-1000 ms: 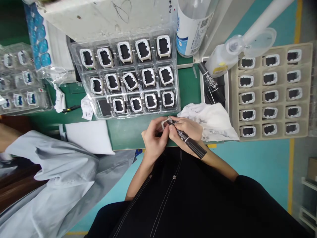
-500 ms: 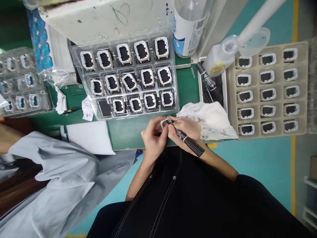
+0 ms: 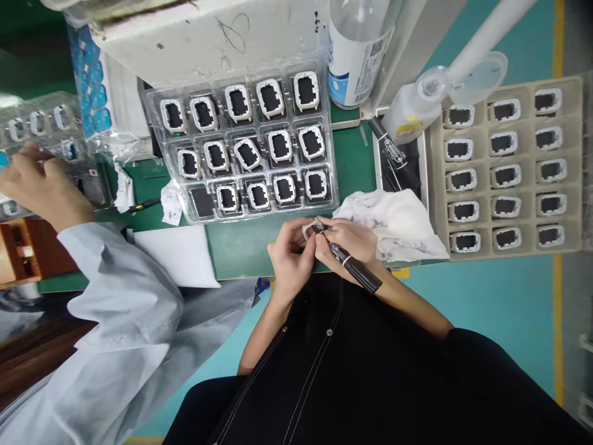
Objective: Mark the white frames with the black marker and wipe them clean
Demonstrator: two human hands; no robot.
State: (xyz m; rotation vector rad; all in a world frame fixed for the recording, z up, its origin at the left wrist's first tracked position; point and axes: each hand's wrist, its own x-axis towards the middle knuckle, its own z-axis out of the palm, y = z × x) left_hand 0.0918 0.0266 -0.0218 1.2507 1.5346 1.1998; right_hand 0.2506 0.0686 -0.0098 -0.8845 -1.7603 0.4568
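Note:
My left hand (image 3: 291, 256) pinches a small light-rimmed watch-case-like frame (image 3: 307, 230) just above the bench's front edge. Closed round a black marker pen (image 3: 356, 267), my right hand (image 3: 351, 240) brings its tip end against that frame; fingers partly hide the contact. Beyond my hands lies a clear plastic tray (image 3: 183, 201) with rows of similar white frames (image 3: 279, 146); one front-left pocket holds no frame. A crumpled, stained white cloth (image 3: 393, 222) rests beside my right hand.
At right stands a beige tray (image 3: 523, 247) of more frames. Bottles (image 3: 414, 102) and a box with another marker (image 3: 391, 148) stand between the trays. A white pad (image 3: 173, 256) lies to the left, near a co-worker's hand (image 3: 49, 185) over another clear tray.
The co-worker's hand has come into view over the left tray. The view has shifted slightly. My hands keep nearly the same hold on the frame and marker.

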